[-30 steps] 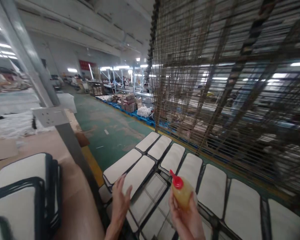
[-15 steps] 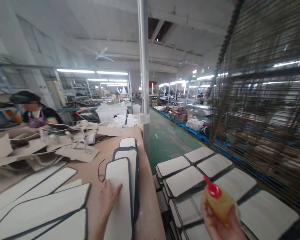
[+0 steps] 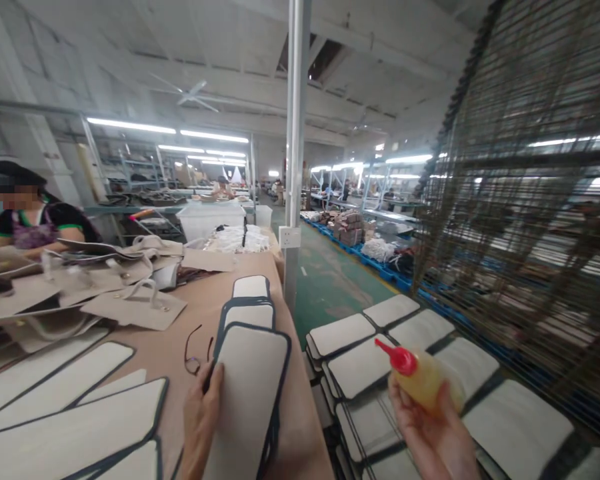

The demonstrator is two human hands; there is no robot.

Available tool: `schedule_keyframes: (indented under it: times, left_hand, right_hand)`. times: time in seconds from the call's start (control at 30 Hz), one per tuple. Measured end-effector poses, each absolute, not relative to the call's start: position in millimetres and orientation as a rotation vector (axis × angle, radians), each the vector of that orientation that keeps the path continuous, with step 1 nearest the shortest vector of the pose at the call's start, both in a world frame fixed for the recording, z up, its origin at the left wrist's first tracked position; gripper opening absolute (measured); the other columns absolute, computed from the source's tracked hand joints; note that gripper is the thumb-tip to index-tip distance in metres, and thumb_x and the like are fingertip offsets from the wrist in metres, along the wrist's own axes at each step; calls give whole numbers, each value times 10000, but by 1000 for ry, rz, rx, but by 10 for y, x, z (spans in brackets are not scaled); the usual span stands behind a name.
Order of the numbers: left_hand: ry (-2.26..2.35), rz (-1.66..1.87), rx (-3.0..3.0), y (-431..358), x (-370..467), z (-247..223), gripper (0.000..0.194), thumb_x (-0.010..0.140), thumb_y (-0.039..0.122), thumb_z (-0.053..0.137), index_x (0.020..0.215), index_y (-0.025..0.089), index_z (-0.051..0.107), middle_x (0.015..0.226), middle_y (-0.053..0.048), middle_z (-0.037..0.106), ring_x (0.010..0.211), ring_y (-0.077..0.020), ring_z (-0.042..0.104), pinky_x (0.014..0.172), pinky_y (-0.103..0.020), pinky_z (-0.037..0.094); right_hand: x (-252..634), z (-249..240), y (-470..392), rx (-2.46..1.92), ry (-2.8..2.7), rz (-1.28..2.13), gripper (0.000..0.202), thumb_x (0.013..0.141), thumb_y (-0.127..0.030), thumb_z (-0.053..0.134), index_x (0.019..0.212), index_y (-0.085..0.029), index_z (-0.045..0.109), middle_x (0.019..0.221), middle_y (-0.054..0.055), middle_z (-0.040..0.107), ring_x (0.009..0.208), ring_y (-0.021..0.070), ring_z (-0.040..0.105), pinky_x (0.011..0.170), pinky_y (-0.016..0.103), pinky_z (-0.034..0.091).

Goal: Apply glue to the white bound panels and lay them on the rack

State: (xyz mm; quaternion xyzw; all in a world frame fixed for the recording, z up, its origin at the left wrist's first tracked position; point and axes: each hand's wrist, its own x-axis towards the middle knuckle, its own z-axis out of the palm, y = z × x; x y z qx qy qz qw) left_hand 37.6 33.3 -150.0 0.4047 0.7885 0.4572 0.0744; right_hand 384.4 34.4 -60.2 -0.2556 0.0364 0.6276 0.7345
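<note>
My left hand [image 3: 203,403] grips the left edge of a cream panel with a dark blue border [image 3: 253,380], thumb on its face, fingers hidden underneath. This panel is the top one of a stack at the table's right side; two lower panels show beyond it. My right hand [image 3: 425,423] is wrapped round a squeeze bottle [image 3: 427,380] of yellowish liquid, whose red nozzle points up and to the left. The bottle is held above rows of cream panels [image 3: 370,363] stacked right of the table. Eyeglasses [image 3: 193,360] lie just beyond my left hand.
On the brown table [image 3: 205,293], more dark-edged panels [image 3: 80,420] lie at left, with beige handled pieces [image 3: 135,300] behind them. A metal post [image 3: 293,133] stands at the far corner. A co-worker [image 3: 35,213] sits at left. A wire rack [image 3: 525,167] rises at right.
My left hand has gone from lying on the top panel to gripping its left edge; that panel now sits turned, its far end further right. The bottle has tipped further left. The view has shifted.
</note>
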Motion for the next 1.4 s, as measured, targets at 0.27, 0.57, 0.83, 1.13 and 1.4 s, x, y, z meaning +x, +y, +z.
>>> schedule_keyframes:
  times: [0.27, 0.57, 0.83, 1.13, 1.4]
  left_hand:
    - [1342, 743, 2068, 454, 954, -333, 363, 836, 427, 463, 850, 170, 719, 778, -52, 690, 762, -203, 602, 696, -264, 459]
    - [672, 356, 2384, 578, 1358, 434, 311, 872, 316, 472, 739, 130, 683, 597, -9, 536, 581, -124, 451, 575, -218, 331]
    - [587, 184, 2366, 470, 1497, 730, 308, 881, 299, 480, 897, 112, 723, 709, -38, 621, 659, -138, 498, 604, -214, 355]
    - [589, 173, 2318, 414, 1471, 751, 319, 882, 312, 482, 922, 99, 716, 725, -40, 613, 646, -131, 478, 573, -212, 334]
    - [630, 255, 2326, 444, 1381, 698, 335, 889, 329, 468, 748, 100, 669, 599, 12, 434, 591, -103, 364, 533, -211, 284]
  right_hand:
    - [3960, 76, 283, -601, -523, 1165, 552, 481, -374, 879, 970, -212, 683, 912, 55, 731, 916, 248, 665, 914, 413, 498]
    - [4260, 194, 14, -660, -731, 1099, 542, 427, -334, 892, 912, -197, 692, 779, 51, 727, 746, 255, 673, 919, 505, 469]
    - [4348, 215, -154, -669, -753, 1096, 553, 393, -314, 903, 895, -208, 698, 724, 42, 723, 680, 241, 670, 895, 501, 483]
    - [4418, 206, -225, -693, -717, 1061, 684, 323, -290, 917, 959, -204, 680, 745, 54, 726, 710, 264, 677, 882, 513, 484]
    - [4377, 223, -308, -673, -667, 966, 747, 282, -288, 922, 983, -242, 665, 812, 44, 734, 814, 279, 680, 910, 513, 470]
